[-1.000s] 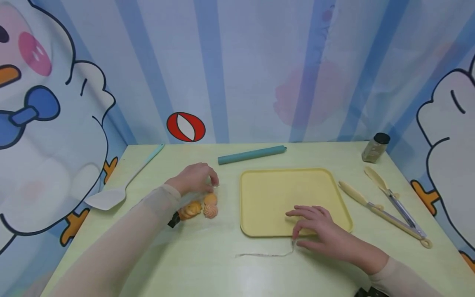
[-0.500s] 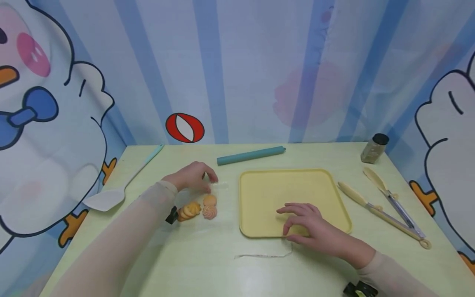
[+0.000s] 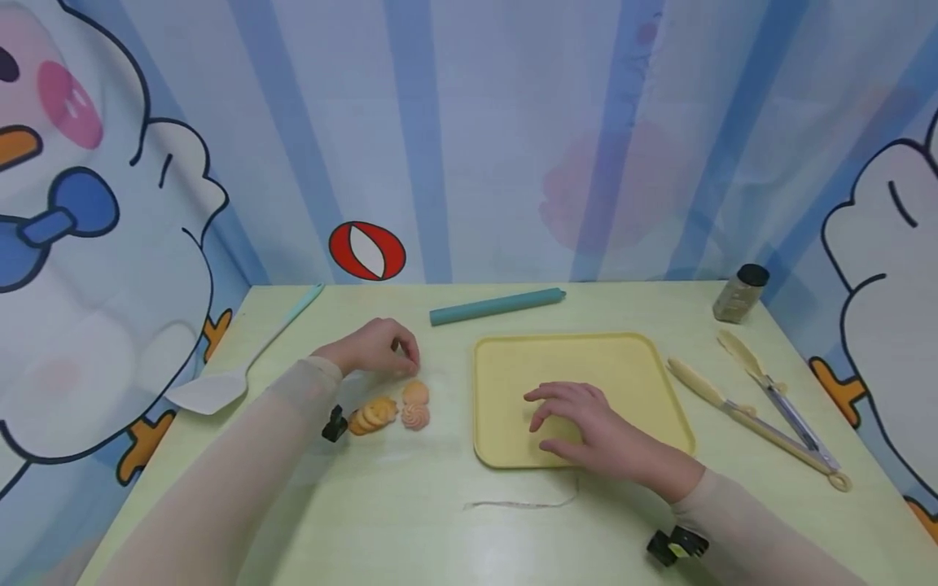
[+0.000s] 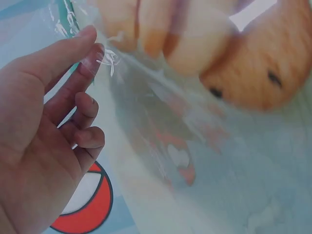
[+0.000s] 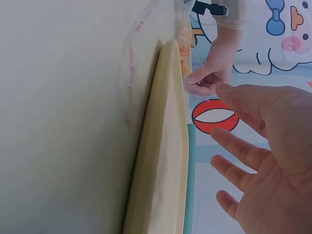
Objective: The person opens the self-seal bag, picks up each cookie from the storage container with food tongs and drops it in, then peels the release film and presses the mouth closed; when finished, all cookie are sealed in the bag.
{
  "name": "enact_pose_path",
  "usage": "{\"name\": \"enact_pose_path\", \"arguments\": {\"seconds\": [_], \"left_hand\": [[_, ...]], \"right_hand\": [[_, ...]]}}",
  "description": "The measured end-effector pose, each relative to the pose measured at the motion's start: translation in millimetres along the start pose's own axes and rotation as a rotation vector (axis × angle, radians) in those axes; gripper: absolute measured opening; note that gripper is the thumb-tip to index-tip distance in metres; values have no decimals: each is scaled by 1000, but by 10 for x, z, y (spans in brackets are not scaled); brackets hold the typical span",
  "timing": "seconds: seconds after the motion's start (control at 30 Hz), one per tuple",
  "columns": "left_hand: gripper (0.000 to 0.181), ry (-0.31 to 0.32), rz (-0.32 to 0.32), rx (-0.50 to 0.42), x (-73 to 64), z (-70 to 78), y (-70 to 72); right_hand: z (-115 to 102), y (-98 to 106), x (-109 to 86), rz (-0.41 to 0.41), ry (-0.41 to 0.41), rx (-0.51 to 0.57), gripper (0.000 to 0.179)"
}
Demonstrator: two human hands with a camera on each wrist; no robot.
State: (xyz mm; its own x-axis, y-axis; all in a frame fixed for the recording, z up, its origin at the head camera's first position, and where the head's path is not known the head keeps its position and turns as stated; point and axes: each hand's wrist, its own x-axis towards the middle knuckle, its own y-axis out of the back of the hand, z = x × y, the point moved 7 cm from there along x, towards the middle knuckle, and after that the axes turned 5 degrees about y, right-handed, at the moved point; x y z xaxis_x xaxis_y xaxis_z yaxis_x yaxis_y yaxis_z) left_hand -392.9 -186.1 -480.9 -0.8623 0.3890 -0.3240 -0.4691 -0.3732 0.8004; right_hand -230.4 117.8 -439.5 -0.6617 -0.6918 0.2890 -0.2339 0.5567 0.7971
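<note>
My left hand point(image 3: 377, 346) pinches the edge of a clear plastic bag point(image 4: 109, 61) between thumb and index finger, left of the tray. In the bag are several baked cookies point(image 3: 374, 415), golden ones and a pink swirled one; the left wrist view shows dark specks on a cookie point(image 4: 258, 73) up close. My right hand point(image 3: 586, 427) hovers over the front of a yellow tray point(image 3: 506, 366), fingers spread and holding nothing. In front of the tray lies a thin clear strip point(image 3: 520, 505), with red print in the right wrist view.
A teal rolling-pin-like rod point(image 3: 498, 307) lies behind the tray. At left is a white spatula point(image 3: 212, 392) with a mint handle. Yellow-tipped tongs point(image 3: 769, 415) lie right of the tray, with a black-lidded jar point(image 3: 740, 293) behind them. A printed curtain backs the table.
My right hand has moved left and away from the strip, over the tray. The left hand has drawn back slightly left, its thumb and index finger closing together at the bag's edge.
</note>
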Motion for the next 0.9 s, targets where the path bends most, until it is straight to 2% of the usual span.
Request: {"name": "enact_pose_path", "arguments": {"seconds": [0.2, 0.5, 0.77, 0.9], "left_hand": [[5, 11, 64, -31, -156, -122, 146], [9, 116, 189, -45, -514, -385, 301], [14, 198, 187, -93, -775, -511, 257], [14, 232, 204, -94, -863, -595, 273]], "right_hand": [[30, -27, 290, 9, 2, 18, 18], [129, -208, 822, -38, 8, 41, 20], [180, -482, 1233, -111, -35, 30, 21], [204, -594, 1404, -135, -61, 25, 21]]}}
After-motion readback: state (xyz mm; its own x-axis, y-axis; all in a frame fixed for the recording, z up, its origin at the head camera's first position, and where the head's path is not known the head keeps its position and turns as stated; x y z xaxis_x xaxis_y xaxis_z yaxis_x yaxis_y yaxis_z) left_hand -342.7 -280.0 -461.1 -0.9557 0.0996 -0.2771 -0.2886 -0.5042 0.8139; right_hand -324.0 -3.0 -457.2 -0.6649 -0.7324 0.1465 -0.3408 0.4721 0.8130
